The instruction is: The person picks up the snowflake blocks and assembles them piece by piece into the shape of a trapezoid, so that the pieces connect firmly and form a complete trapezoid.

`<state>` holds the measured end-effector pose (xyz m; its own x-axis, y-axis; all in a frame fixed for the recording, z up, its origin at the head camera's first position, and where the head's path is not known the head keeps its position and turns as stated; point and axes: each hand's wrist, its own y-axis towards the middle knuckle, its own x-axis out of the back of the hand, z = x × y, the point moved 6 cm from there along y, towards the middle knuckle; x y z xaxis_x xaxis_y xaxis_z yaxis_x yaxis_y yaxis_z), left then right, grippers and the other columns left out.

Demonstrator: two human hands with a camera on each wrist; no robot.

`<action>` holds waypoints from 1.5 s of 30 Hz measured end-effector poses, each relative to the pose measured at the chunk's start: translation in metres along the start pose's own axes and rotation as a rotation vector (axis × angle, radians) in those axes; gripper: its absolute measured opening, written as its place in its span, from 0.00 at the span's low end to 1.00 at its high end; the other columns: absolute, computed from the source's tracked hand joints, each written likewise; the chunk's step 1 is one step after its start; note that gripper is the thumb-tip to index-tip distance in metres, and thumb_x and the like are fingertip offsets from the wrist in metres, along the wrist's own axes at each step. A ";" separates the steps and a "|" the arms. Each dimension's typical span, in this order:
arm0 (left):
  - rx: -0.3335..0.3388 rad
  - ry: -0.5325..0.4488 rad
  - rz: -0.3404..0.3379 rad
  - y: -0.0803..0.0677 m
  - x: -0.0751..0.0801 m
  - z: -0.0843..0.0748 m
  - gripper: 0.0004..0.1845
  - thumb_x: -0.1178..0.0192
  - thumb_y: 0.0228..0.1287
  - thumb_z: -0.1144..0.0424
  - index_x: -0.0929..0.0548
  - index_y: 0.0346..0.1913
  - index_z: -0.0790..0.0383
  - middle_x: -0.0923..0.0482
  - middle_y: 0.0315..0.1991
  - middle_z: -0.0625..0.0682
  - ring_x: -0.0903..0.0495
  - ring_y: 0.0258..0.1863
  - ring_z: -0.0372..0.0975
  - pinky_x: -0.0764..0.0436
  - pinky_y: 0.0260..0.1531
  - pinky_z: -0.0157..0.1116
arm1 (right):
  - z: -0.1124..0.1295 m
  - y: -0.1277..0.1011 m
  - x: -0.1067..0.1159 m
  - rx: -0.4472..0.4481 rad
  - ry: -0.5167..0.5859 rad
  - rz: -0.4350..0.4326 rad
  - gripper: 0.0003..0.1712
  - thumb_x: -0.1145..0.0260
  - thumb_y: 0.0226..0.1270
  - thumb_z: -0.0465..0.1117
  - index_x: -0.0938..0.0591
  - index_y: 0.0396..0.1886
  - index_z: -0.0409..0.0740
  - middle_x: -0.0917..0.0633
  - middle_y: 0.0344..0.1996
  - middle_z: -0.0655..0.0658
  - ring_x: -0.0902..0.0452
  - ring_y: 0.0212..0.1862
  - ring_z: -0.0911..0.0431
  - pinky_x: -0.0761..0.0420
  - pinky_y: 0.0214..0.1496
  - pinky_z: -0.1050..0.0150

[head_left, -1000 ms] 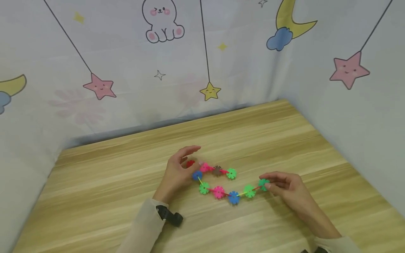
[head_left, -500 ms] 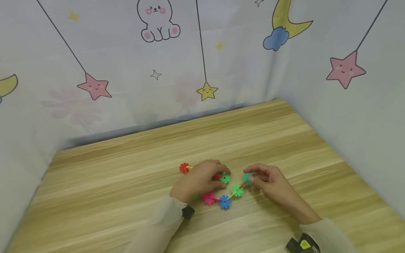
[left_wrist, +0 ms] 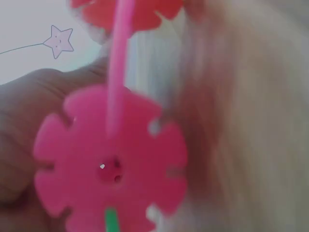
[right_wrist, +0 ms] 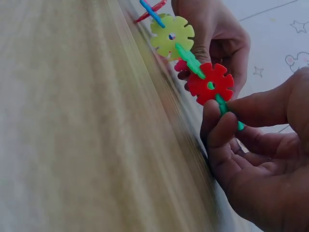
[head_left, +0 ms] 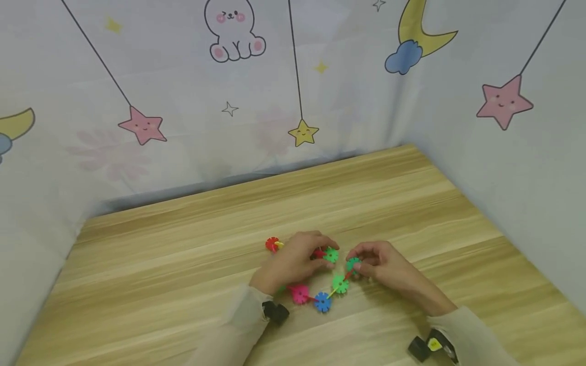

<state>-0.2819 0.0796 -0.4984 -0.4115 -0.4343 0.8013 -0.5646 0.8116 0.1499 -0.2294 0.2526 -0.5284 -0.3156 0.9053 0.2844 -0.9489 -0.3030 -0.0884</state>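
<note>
on the wooden table point(head_left: 183, 264) lies a chain of plastic snowflake discs point(head_left: 322, 295) joined by thin coloured sticks, bent into a loop near the front middle, just ahead of the person's wrists. the left hand point(head_left: 293, 262) rests over the left half of the chain with its fingers curled down onto the discs, its fingertips at a bright green disc point(head_left: 331, 254); how firmly it grips cannot be told from the head view, and the left wrist view is filled by a blurred pink disc point(left_wrist: 111, 164) on a pink stick. the right hand point(head_left: 380, 269) pinches the chain's right end, thumb and forefinger closed narrow around a darker green disc point(head_left: 353, 264); in the right wrist view its fingers point(right_wrist: 219, 130) clamp a green stick just below a red-looking disc point(right_wrist: 210, 83). the two hands are near each other, the two green discs just beside one another. a red disc point(head_left: 272, 244) sticks out left of the left hand, a pink disc point(head_left: 299, 294) and blue disc point(head_left: 322, 302) lie nearest the viewer. a printed curtain point(head_left: 137, 101) with stars, moons and a rabbit stands behind the table.
</note>
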 end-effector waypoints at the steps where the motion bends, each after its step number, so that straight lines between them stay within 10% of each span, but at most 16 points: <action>1: 0.002 0.001 0.004 0.000 -0.002 0.000 0.20 0.29 0.62 0.57 0.16 0.56 0.55 0.17 0.46 0.43 0.22 0.41 0.33 0.21 0.45 0.28 | 0.000 -0.001 -0.001 0.000 -0.016 0.012 0.11 0.38 0.69 0.32 0.19 0.49 0.33 0.16 0.41 0.38 0.16 0.40 0.49 0.16 0.41 0.61; 16: -0.005 0.044 -0.008 0.001 -0.004 -0.006 0.20 0.29 0.62 0.57 0.15 0.56 0.55 0.17 0.46 0.44 0.22 0.39 0.33 0.23 0.43 0.27 | 0.008 -0.006 -0.005 0.003 -0.177 -0.121 0.07 0.43 0.71 0.26 0.25 0.45 0.37 0.13 0.31 0.45 0.19 0.30 0.55 0.22 0.31 0.67; 32: -0.012 0.047 -0.017 0.002 -0.004 -0.013 0.18 0.29 0.61 0.57 0.13 0.53 0.55 0.18 0.40 0.44 0.23 0.36 0.31 0.23 0.38 0.25 | 0.031 -0.007 -0.010 0.434 -0.453 -0.343 0.06 0.27 0.61 0.31 0.14 0.35 0.44 0.10 0.30 0.49 0.13 0.33 0.61 0.15 0.39 0.69; 45: -0.059 0.121 -0.084 0.003 -0.004 -0.026 0.14 0.28 0.60 0.60 0.11 0.49 0.57 0.21 0.34 0.43 0.26 0.31 0.30 0.25 0.34 0.23 | 0.024 -0.004 -0.007 0.289 -0.208 -0.350 0.07 0.27 0.59 0.26 0.13 0.30 0.42 0.12 0.24 0.46 0.15 0.26 0.56 0.16 0.26 0.66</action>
<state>-0.2633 0.0938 -0.4866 -0.2730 -0.4545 0.8479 -0.5493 0.7972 0.2504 -0.2230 0.2404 -0.5073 0.0569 0.8980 0.4363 -0.9478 -0.0887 0.3063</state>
